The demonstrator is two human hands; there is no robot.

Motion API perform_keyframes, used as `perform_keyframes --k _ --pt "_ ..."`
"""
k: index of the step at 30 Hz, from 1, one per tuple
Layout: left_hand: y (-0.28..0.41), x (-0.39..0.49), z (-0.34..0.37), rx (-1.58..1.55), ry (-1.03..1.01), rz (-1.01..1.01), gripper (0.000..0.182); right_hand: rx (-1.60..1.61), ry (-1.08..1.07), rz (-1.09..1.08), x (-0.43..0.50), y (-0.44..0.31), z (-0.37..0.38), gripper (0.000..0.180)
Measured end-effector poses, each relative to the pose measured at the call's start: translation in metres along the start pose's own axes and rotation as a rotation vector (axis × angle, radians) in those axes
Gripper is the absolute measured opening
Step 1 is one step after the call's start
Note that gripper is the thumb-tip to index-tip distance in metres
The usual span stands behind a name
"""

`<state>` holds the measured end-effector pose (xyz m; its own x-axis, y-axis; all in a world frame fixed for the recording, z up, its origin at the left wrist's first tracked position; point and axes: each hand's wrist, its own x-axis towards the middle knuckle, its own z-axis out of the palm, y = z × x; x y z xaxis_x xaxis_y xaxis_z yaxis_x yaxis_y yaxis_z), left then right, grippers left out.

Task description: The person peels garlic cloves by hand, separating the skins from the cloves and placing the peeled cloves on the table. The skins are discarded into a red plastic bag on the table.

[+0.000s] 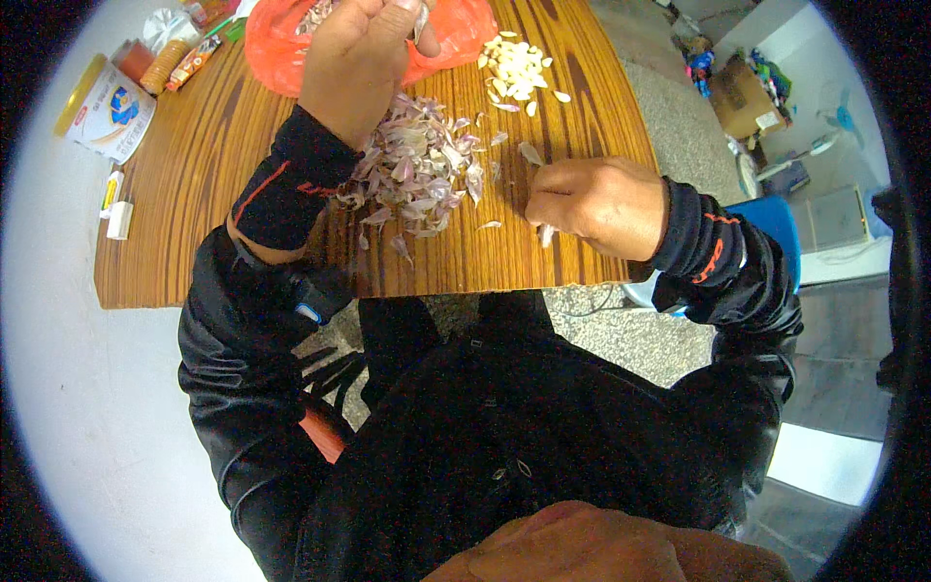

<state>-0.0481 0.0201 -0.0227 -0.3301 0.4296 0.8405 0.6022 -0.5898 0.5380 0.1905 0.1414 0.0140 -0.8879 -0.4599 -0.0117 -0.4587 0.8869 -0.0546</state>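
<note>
My left hand (367,62) is raised over the red plastic bag (273,54), its fingertips closed on a pale garlic piece (421,23); whether that is a clove or just skin I cannot tell. Some unpeeled garlic (314,16) shows inside the bag. My right hand (600,205) rests low over the table, fingers curled. From under them pokes a purplish-white garlic clove (547,234), mostly hidden. Between the two hands spreads a heap of papery garlic skins (422,167). Peeled cloves (518,69) lie in a pile beyond my right hand.
The wood-grain table (240,138) has its front edge close to my body. Along its left side are a white can with a gold lid (113,109), a stack of round biscuits (166,67), an orange wrapper (195,64) and a small white box (120,220). A blue stool (774,225) stands right.
</note>
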Motion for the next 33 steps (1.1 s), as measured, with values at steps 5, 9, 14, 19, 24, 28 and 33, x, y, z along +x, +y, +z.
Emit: perform_keyframes --k 5,9,14,19,24,28,33 --pt "0.016 -0.005 0.002 -0.085 -0.095 -0.321 0.019 0.066 0.084 0.003 -0.003 0.002 0.002 0.021" --pt "0.028 0.003 0.009 0.158 -0.080 -0.244 0.020 0.537 0.263 0.168 0.005 0.013 -0.005 0.022" --pt "0.031 -0.002 0.013 0.038 -0.035 -0.350 0.019 1.545 0.513 0.306 0.019 0.034 -0.017 0.022" --pt "0.028 -0.003 0.014 -0.068 -0.099 -0.356 0.018 2.040 0.645 0.283 0.043 0.044 -0.015 0.014" --pt "0.034 -0.002 0.013 -0.103 -0.081 -0.320 0.017 1.796 0.694 0.405 0.060 0.033 -0.013 0.025" --pt "0.040 -0.002 0.014 0.097 -0.039 -0.267 0.017 1.344 0.760 0.544 0.070 0.023 -0.012 0.022" --pt "0.044 -0.003 0.018 0.125 -0.014 -0.299 0.014 1.398 0.866 0.309 0.078 0.026 -0.003 0.011"
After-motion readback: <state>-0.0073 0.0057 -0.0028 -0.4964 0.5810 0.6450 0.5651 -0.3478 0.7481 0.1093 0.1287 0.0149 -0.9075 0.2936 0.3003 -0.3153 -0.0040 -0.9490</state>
